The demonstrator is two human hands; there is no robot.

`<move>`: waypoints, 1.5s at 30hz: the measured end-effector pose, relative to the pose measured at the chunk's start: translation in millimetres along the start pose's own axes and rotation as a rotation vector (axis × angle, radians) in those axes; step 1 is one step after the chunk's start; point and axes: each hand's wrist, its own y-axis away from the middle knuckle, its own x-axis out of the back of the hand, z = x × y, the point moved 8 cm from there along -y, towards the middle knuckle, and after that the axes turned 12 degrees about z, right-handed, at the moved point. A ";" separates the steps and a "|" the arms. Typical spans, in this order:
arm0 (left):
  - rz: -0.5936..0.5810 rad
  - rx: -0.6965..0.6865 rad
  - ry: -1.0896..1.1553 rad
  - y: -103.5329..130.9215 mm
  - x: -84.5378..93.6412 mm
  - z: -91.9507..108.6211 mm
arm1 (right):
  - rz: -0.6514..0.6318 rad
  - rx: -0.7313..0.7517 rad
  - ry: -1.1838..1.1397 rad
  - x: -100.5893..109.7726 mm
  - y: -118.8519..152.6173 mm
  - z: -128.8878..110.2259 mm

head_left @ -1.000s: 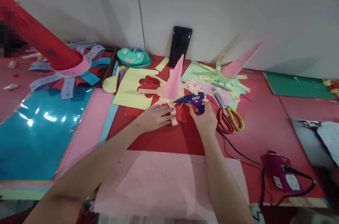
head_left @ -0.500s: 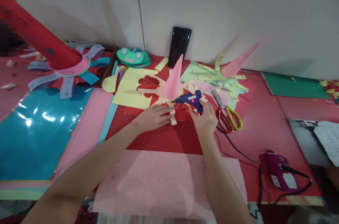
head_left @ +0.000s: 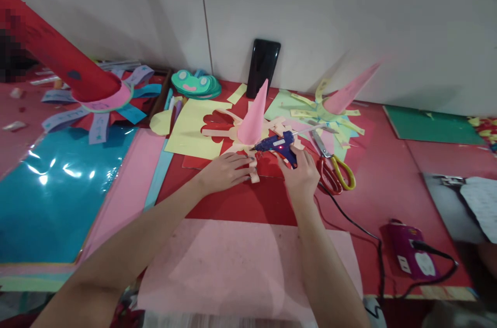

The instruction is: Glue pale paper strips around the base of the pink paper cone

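Note:
A blue glue gun (head_left: 280,146) with a small red light is gripped in my right hand (head_left: 301,170), its nozzle tip at the base of an upright pink paper cone (head_left: 254,118). Pale paper strips (head_left: 215,133) spread out around the cone over red petal shapes. My left hand (head_left: 227,172) is closed on a curled pale strip (head_left: 254,175) just below the cone. Red paper (head_left: 229,206) lies beneath both hands. Right of the glue gun are scissors (head_left: 330,160) with red and yellow handles.
A black phone (head_left: 264,68) leans on the wall. Another pink cone (head_left: 351,90) with yellow strips stands back right. A purple power box (head_left: 413,253) has the cord plugged in. At left are a red tube (head_left: 73,61), blue folder (head_left: 62,198) and green frog cutouts (head_left: 196,84).
The glue gun's body has tilted very slightly in my right hand, its tip still at the cone's base. My left hand has hardly moved.

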 end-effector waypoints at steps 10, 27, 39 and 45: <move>-0.067 0.044 0.028 3.1 -6.0 -3.3 | -0.025 -0.021 -0.028 -1.3 0.1 0.5; -0.047 0.015 0.014 -0.3 -2.6 -0.9 | -0.061 -0.062 0.012 1.7 0.2 8.2; -0.058 -0.006 0.020 -2.4 -1.1 1.1 | -0.057 -0.087 0.040 0.5 -0.6 12.7; -0.052 0.012 0.023 -1.8 -1.3 -0.1 | -0.094 -0.051 0.020 1.0 -2.3 8.8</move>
